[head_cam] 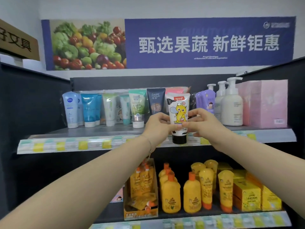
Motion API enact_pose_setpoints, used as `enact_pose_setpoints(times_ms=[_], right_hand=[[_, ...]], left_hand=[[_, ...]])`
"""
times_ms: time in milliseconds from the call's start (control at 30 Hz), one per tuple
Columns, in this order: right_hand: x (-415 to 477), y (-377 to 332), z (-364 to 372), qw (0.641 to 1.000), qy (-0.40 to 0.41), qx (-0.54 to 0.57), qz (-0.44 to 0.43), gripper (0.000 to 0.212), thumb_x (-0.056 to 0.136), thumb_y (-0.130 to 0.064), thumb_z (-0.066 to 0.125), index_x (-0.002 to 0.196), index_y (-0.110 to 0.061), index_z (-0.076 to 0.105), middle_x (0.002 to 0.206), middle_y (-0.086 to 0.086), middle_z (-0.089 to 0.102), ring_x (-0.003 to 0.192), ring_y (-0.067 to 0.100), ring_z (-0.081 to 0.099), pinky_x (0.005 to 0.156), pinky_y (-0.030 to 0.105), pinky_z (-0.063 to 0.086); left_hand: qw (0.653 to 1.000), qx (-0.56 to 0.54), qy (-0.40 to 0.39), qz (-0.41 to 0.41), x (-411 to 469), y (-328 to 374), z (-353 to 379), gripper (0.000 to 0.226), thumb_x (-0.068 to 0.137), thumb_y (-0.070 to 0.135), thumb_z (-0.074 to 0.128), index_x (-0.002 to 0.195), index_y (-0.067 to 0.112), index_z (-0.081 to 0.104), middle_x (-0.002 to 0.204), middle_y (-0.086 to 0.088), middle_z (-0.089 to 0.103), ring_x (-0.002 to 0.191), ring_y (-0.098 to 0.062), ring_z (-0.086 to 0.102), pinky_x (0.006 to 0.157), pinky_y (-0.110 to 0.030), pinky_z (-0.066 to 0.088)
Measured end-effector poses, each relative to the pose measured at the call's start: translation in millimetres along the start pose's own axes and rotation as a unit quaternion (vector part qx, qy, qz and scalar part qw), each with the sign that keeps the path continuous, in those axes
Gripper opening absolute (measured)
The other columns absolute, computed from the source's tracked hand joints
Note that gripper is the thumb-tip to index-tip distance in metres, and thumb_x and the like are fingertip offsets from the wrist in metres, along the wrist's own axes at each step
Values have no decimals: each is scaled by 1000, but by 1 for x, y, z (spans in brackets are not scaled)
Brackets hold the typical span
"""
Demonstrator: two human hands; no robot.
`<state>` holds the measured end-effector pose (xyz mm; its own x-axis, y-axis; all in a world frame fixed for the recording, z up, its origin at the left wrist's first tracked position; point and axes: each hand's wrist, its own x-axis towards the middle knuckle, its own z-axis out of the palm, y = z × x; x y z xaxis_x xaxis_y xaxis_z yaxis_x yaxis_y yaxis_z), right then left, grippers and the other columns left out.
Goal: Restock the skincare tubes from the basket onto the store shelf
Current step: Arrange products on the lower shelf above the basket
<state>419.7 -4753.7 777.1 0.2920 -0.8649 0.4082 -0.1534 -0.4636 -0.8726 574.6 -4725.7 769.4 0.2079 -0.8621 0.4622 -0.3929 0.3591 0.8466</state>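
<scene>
I hold a white skincare tube [179, 111] with a yellow cartoon dragon and a black cap upright, cap down, in front of the upper shelf [82, 132]. My left hand [158, 125] pinches its left side and my right hand [202, 123] pinches its right side. The tube's cap hangs at the shelf's front edge. Behind it stands a row of tubes: a dark navy tube [156, 100], a green tube [137, 108], teal tubes [90, 109] and a pale blue tube [71, 109]. No basket is in view.
White and purple pump bottles [231, 104] and a pink box [265, 103] fill the upper shelf's right end. The lower shelf holds yellow bottles [192, 194], yellow boxes [247, 194] and a display carton [140, 187]. Dark side panels flank the shelves.
</scene>
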Motion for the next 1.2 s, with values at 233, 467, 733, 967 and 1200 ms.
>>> enact_pose_setpoints(times_ms=[233, 467, 733, 967, 1200], right_hand=[[24, -3, -42, 999, 32, 21, -27, 32, 87, -3, 64, 114, -19, 60, 80, -3, 63, 64, 6, 58, 50, 13, 42], [50, 8, -65, 999, 44, 18, -12, 30, 88, -4, 62, 112, -20, 54, 89, 0, 62, 73, 13, 59, 57, 19, 44], [90, 27, -74, 999, 40, 15, 10, 27, 89, 8, 52, 111, -1, 63, 81, 0, 61, 86, 21, 57, 85, 33, 49], [125, 41, -61, 984, -15, 140, 113, 15, 94, -21, 53, 106, -17, 61, 114, 6, 67, 100, 21, 65, 83, 37, 54], [150, 44, -50, 978, -19, 163, 127, 43, 97, -53, 36, 111, -22, 62, 108, 2, 66, 100, 22, 64, 76, 35, 47]], left_hand=[[999, -27, 21, 6, 33, 25, 38, 34, 71, 11, 82, 99, 6, 63, 97, -9, 70, 81, -20, 68, 79, -34, 58], [996, -18, 84, -9, 76, 26, 68, 39, 60, 17, 90, 83, 18, 59, 98, -8, 69, 88, -25, 69, 82, -41, 57], [991, -30, 122, -46, 115, 9, 95, 34, 57, 6, 88, 74, 16, 61, 94, -11, 70, 87, -29, 69, 82, -44, 57], [990, -19, 110, -89, 133, 0, 102, 24, 84, -1, 54, 95, 16, 67, 107, -12, 67, 100, -31, 64, 61, -31, 54], [990, 7, 62, -124, 145, -2, 107, 36, 88, -3, 41, 113, 8, 64, 117, -14, 64, 108, -31, 62, 61, -27, 51]])
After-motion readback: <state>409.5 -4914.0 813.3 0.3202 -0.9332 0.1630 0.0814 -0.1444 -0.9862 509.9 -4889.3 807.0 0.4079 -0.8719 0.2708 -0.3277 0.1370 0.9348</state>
